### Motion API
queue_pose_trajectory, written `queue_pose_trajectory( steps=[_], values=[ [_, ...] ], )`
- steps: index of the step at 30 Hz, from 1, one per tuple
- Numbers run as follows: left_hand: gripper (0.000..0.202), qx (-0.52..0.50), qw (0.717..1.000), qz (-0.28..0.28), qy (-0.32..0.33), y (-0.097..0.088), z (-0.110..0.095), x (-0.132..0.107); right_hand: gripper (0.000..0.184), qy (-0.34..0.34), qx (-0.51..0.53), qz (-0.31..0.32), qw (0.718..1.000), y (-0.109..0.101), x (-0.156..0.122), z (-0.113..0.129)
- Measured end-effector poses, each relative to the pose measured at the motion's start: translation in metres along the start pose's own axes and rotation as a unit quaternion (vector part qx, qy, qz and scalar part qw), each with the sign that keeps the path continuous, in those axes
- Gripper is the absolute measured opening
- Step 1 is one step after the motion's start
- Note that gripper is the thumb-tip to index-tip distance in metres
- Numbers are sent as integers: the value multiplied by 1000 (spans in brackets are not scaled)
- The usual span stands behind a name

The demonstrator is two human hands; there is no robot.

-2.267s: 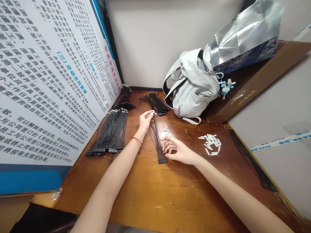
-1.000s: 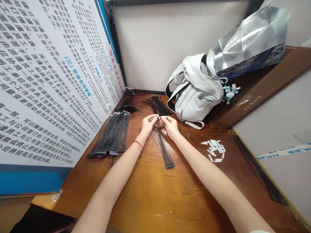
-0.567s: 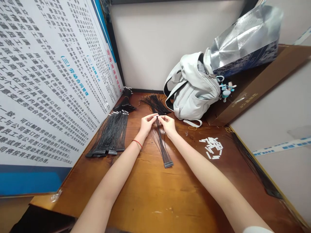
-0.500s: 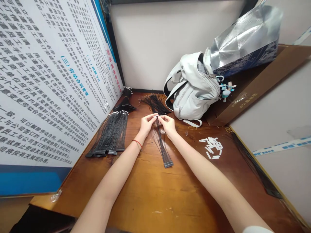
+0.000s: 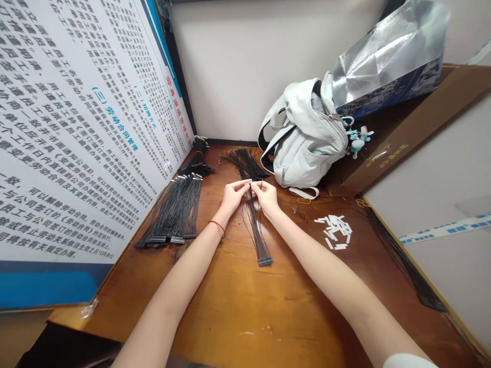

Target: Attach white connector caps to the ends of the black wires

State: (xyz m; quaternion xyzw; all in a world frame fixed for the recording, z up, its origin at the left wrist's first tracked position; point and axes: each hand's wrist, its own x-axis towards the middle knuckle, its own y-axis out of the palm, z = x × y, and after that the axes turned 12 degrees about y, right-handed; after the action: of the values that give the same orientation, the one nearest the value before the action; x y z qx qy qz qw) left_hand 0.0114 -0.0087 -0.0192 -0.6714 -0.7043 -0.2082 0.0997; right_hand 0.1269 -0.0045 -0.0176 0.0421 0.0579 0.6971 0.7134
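Head view: I judge the wire bundle [image 5: 258,235] light, floppy, best gripped by its ends; left hand [image 5: 231,196] and right hand [image 5: 267,197] pinch its far end.

Wire pile [image 5: 247,162] behind harness [image 5: 258,237], perhaps touching

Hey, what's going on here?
Someone is handling a bundle of black wires. The left hand and right hand pinch its far end together; the detail there is too small to tell. The dark connector at its near end lies on the wooden table. Loose white pieces lie to the right, more wire bundles to the left.
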Motion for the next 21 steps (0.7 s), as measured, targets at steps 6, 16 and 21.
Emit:
queue_pose_trajectory(
  steps=[6, 16, 21],
  values=[
    [30, 10, 1000, 7, -7, -1, 2, 0, 36, -2, -4, 0, 1000, -1, 1, -2],
    [24, -12, 1000, -15, -4, -3, 2, 1, 35, 15, 18, 35, 999, -1, 2, -3],
    [24, -39, 998, -53, -6, -6, 5, 3, 39, 44, 84, 43, 995, -1, 6, -6]
  ],
)
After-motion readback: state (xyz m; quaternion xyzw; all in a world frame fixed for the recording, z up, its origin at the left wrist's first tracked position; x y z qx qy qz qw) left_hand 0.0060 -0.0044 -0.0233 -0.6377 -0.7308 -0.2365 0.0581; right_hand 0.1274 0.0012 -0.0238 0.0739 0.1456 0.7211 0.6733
